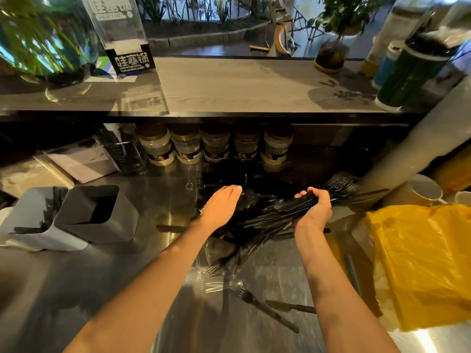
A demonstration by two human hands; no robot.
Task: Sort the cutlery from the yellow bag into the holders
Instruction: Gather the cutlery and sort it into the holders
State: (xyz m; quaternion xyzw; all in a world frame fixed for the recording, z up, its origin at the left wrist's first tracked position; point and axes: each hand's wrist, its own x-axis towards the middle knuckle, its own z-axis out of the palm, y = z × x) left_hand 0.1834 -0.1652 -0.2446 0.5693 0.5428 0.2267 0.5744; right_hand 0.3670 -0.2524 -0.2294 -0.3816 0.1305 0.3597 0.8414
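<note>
Head view, the only one, looks down on a steel surface [158,205] with a heap of black cutlery [257,225] lying in the middle of it. Taking that heap as the mark: the right hand [314,210] is at its right edge, fingers curled round a bundle of forks [328,193] whose long axis runs from lower left up to the right, tines fanning out beyond the knuckles. The left hand [221,207] lies on the heap's left side, fingers straight and together, palm down on the pieces, gripping nothing that I can see.

Both holders stand well to the left of the heap, the dark holder [96,212] nearer it, the white holder [33,222] beyond and touching it. The yellow bag [420,261] lies slack to the right.

So the bundle must cross leftward over the heap; I judge the left hand the nearer to the holders, though the right one has the load.
</note>
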